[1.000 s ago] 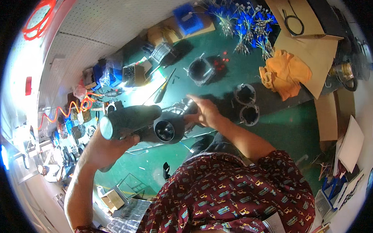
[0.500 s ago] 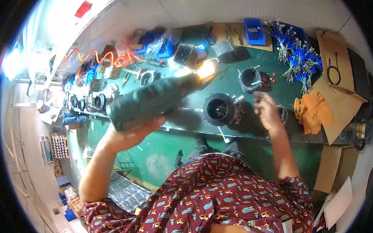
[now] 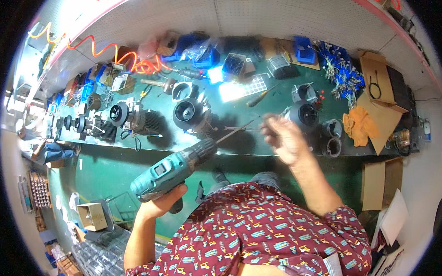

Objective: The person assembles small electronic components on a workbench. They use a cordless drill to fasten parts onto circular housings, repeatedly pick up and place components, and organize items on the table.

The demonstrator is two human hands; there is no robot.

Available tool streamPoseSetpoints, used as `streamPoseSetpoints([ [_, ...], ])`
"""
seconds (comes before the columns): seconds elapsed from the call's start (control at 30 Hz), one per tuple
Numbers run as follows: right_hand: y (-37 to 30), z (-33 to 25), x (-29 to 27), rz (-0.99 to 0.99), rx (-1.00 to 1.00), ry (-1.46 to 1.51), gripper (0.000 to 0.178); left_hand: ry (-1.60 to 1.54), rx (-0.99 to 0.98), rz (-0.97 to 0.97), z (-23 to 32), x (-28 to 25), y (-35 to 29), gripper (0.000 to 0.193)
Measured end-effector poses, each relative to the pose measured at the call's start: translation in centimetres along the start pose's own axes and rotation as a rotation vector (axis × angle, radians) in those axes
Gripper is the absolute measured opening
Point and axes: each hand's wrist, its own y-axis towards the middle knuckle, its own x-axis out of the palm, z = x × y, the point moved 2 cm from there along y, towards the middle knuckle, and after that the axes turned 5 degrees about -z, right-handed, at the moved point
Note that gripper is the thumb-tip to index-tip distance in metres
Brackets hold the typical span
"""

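Observation:
In my left hand (image 3: 166,202) is a teal and black cordless drill (image 3: 167,172), fingers wrapped round its grip. Its long thin bit (image 3: 238,131) points up and right over the bench. My right hand (image 3: 286,140) is beside the bit's tip, with thumb and fingers pinched together; anything between them is too small to make out. Just beyond that hand stands a motor unit with a round black fan (image 3: 307,114). Another black-fan motor unit (image 3: 187,112) sits on the bench past the drill.
Further left is another fan motor (image 3: 120,114). Grey ring housings (image 3: 333,146) and orange gloves (image 3: 360,126) lie at right. A screwdriver (image 3: 260,97), a hammer (image 3: 160,84), blue wire bundles (image 3: 341,76) and a coiled orange hose (image 3: 145,66) are farther back. Someone (image 3: 47,150) sits at far left.
The drill has come down from a raised position and now shows its side. My right hand has moved left to the bit's tip, fingers drawn together. The whole view has shifted.

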Motion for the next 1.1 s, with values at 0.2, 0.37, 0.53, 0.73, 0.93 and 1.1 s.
streamPoseSetpoints([
  [0.2,2.4,5.2,-0.1,-0.054,0.044,0.026,0.019,-0.040,-0.085,0.009,-2.8,-0.8,-1.0,0.033],
  [0.37,1.6,0.1,-1.4,0.109,-0.097,0.060,0.019,-0.033,-0.029,0.000,-4.0,-3.0,-0.3,0.029],
  [0.53,-0.2,-12.2,-10.7,0.622,-0.440,-0.966,0.038,-0.024,0.074,0.020,-6.0,-2.4,1.6,0.041],
  [0.73,-1.7,-15.5,-8.9,0.825,0.147,-1.887,0.086,-0.018,0.070,0.003,-7.6,-2.5,3.4,0.036],
  [0.93,-0.1,-16.9,-13.4,0.280,-0.127,-1.933,0.065,-0.077,0.098,-0.102,-6.4,-2.1,5.1,0.038],
  [1.1,-1.3,-17.2,-7.1,0.516,-0.015,-1.202,0.046,-0.120,0.095,-0.093,-6.0,-2.0,5.2,0.037],
])
